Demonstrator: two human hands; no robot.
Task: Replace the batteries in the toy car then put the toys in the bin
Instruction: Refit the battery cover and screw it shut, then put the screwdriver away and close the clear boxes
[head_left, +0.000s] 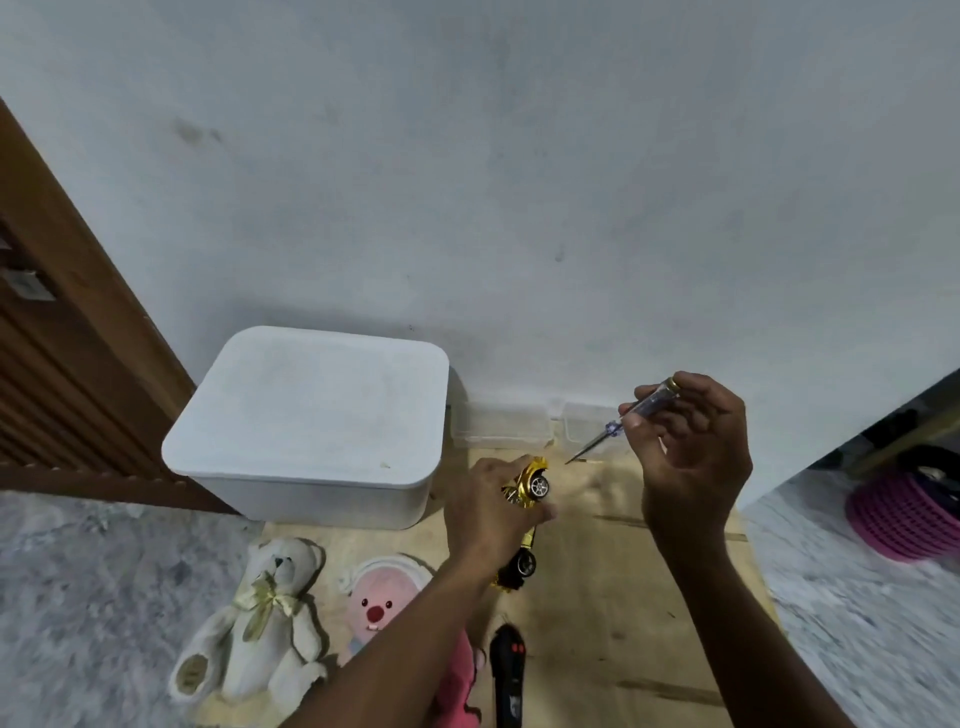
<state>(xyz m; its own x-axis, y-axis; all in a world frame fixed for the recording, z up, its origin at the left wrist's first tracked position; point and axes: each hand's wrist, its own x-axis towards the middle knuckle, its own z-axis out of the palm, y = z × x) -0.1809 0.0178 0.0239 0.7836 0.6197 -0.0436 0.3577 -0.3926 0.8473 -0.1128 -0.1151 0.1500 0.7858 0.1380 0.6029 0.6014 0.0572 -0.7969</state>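
While the left hand (485, 512) grips the gold toy car (532, 480) round its middle, over the wooden board (597, 597) | right hand (696, 457) pinches a screwdriver (641, 410), tip near the car | likely light, rigid, glossy-slick: hold the body, not the wheels

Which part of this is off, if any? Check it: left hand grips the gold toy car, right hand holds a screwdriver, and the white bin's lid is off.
The lid is wrong: the head view shows it on the white bin, closing it. The rest stands: the left hand grips the gold toy car and the right hand holds a screwdriver.
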